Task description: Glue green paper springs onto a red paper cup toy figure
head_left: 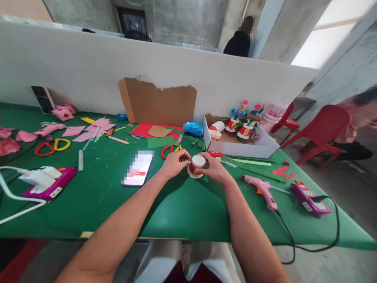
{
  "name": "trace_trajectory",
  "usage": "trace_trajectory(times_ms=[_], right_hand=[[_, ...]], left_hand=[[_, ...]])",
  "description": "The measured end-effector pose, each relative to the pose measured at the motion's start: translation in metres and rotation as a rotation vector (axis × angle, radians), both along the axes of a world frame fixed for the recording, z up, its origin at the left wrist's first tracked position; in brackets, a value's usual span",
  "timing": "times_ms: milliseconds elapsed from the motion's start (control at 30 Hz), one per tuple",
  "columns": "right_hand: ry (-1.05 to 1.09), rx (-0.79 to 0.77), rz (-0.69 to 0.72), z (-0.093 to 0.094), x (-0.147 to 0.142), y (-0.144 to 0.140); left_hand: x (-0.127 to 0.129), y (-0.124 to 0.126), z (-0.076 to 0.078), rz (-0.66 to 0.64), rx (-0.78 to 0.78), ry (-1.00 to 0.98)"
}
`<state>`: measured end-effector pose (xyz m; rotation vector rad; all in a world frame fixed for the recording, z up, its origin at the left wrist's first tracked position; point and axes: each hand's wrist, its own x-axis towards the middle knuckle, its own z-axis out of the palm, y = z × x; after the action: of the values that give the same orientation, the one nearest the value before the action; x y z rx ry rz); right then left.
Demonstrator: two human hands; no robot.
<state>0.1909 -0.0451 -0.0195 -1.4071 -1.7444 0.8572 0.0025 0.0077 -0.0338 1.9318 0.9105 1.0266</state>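
While right hand grips upright red-and-white cup, left hand pinches green coil crosswise, just left of right grip.

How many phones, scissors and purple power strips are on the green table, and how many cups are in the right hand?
Phones: 2
Scissors: 2
Power strips: 2
Cup in right hand: 1
Total: 7
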Motion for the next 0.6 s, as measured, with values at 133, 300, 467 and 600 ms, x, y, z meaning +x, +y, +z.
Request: trace_trajectory(times_ms=[133,300,467,600], right_hand=[[-0.001,0.002,-0.001,-0.0001,-0.0001,-0.0001],[-0.01,0.005,-0.006,-0.0009,0.0003,0.0003],[0.0,-0.004,-0.007,-0.0004,0.0002,0.0],[-0.006,0.008,-0.002,0.0004,0.0001,-0.0004]], left_hand=[[-0.0012,0.0018,-0.0013,-0.004,0.03,0.007],[-0.0026,0.0032,-0.0012,-0.011,0.052,0.028],[-0.0017,0.0024,-0.0015,-0.002,0.021,-0.025],[-0.0011,0.001,-0.0009,0.019,0.053,0.016]])
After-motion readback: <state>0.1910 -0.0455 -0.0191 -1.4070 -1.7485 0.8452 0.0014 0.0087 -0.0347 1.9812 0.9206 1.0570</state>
